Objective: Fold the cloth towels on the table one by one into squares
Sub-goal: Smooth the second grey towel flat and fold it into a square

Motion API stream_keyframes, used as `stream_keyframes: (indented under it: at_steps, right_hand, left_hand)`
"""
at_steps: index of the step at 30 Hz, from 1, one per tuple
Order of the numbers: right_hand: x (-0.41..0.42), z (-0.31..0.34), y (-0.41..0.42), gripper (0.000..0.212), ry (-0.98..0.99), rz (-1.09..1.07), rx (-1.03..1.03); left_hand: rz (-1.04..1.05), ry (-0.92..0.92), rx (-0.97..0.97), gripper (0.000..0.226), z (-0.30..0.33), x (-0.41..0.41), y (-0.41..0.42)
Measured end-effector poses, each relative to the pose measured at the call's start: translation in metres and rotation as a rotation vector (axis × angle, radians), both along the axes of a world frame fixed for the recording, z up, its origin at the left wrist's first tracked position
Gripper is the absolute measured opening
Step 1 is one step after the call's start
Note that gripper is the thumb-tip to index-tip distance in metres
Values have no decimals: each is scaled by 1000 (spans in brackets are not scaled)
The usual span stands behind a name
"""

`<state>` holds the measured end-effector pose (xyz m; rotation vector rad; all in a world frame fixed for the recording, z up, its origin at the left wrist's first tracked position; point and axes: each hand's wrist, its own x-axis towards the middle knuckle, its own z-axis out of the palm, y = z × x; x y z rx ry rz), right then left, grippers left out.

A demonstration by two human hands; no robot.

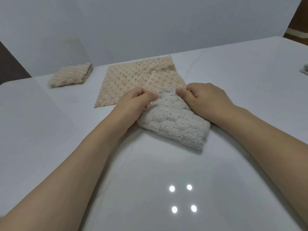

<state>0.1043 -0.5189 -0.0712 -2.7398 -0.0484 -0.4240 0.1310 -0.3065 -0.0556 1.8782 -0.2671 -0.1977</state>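
A pale grey fluffy towel [175, 125] lies folded in the middle of the white table [166, 172]. My left hand [135, 100] pinches its far left corner with curled fingers. My right hand [205, 97] grips its far right corner, thumb on top. Behind it a beige bobbled towel [141, 77] is spread flat, its near edge partly hidden by my hands and the grey towel. A folded beige towel [71, 75] sits at the far left.
A small piece of grey cloth [304, 70] shows at the right edge of the table. A white wall stands behind the table. Bright light spots reflect on the tabletop near me.
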Motion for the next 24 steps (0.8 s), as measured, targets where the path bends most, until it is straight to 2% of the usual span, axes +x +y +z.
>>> stream_keyframes:
  at_steps: [2,5,9,14,22,24]
  right_hand:
    - [3,-3,-3,55,-24,-43,30]
    - [6,-5,-4,53,-33,-93,59]
    - [7,-5,-3,54,-23,-110,82]
    - [7,-5,-3,55,-26,-135,120]
    - [8,-7,-5,55,-55,-205,89]
    - [8,-8,-5,54,-55,-215,94]
  left_hand:
    - [-9,-2,-39,27,-1,1,2]
    - [0,-117,-29,4,-6,-1,0]
    - [-26,-184,-49,10,-9,-2,-3]
    - [-55,-126,-120,5,-7,-4,-3]
    - [59,-64,7,27,-6,2,-8]
    - [64,-56,98,33,-8,2,-8]
